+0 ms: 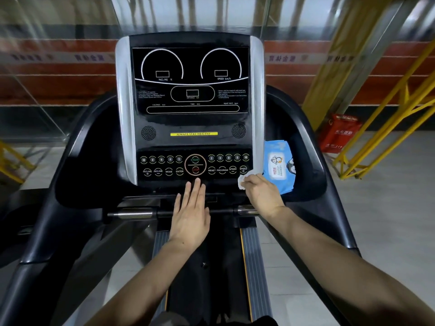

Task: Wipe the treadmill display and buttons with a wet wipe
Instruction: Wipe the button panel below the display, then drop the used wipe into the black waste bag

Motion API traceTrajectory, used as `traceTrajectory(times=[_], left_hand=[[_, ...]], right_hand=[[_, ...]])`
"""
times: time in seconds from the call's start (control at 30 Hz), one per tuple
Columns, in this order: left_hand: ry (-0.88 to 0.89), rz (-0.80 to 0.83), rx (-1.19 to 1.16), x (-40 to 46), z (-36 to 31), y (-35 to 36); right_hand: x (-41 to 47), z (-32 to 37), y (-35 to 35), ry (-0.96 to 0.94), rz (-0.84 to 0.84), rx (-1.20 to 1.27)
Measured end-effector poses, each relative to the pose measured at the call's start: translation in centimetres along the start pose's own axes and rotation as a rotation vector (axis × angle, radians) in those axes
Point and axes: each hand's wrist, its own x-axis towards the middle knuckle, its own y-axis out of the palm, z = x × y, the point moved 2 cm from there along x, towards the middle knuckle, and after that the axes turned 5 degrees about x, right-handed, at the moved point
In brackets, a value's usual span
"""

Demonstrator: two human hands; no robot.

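One crumpled wet wipe [242,182] in right hand [261,194] at button panel [195,164] corner.

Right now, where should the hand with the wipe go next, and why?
Probably slide the right hand left across the button panel. Its wet wipe sits at the panel's lower right corner by SPEED +, so the other buttons lie to its left.

One display [191,80], two speakers [148,132], one wipe [242,182], one wipe pack [279,168] at three o'clock, two hands [190,217], one red box [339,134], two dials [162,64].
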Motion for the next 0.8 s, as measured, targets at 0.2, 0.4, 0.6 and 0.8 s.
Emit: traceTrajectory(times=[0.2, 0.4, 0.6, 0.8], left_hand=[[0.042, 0.009, -0.012, -1.0, 0.1, -0.5], [0.121, -0.001, -0.101, -4.1, -0.2, -0.8], [0.291, 0.051, -0.142, -11.2, -2.5, 0.9], [0.5, 0.199, -0.179, -19.7, -8.1, 4.7]], right_hand=[[-4.5, 1.9, -0.3, 0.161, -0.1, 0.176], [-10.2, 5.2, -1.8, 0.226, -0.295, 0.253], [-20.4, 10.3, -3.6, 0.378, -0.44, 0.303], [-33.5, 14.2, -5.3, 0.532, -0.579, 0.294]])
